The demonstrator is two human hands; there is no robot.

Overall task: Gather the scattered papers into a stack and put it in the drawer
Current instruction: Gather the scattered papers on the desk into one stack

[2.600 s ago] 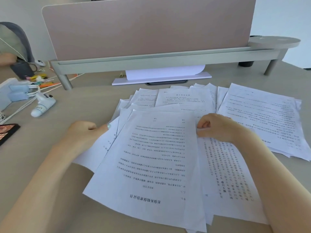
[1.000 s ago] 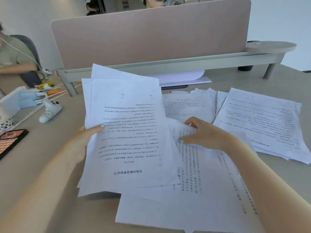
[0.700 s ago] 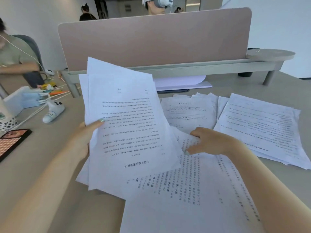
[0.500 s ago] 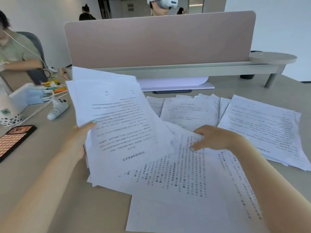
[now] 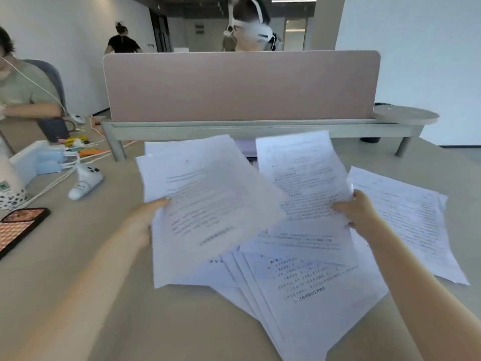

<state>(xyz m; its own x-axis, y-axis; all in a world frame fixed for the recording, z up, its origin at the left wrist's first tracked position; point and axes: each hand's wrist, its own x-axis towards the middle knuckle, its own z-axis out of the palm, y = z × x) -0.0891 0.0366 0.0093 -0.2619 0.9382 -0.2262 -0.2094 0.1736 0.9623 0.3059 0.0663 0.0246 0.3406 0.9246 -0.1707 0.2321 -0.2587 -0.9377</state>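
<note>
Left hand (image 5: 141, 222): grip clenched on a sheaf of papers (image 5: 208, 201), thumb on top at the left edge, sheaf raised off the surface (image 5: 86, 287) and tilted. Right hand (image 5: 358, 216): grip clenched on a second batch of sheets (image 5: 303, 178), held by the right edge, lifted and angled up toward the divider panel (image 5: 242, 87). Both held batches blurred. Beneath them, fanned pages (image 5: 307, 290) lying flat on the surface, overlapping, near edge toward the wearer. Separate pile (image 5: 413, 220) flat at right, just beside the right hand. Drawer not in view. At left on the surface: phone (image 5: 19, 227), white controller (image 5: 84, 182), cables (image 5: 54, 175). Behind the divider panel, a person wearing a headset (image 5: 256, 32).
</note>
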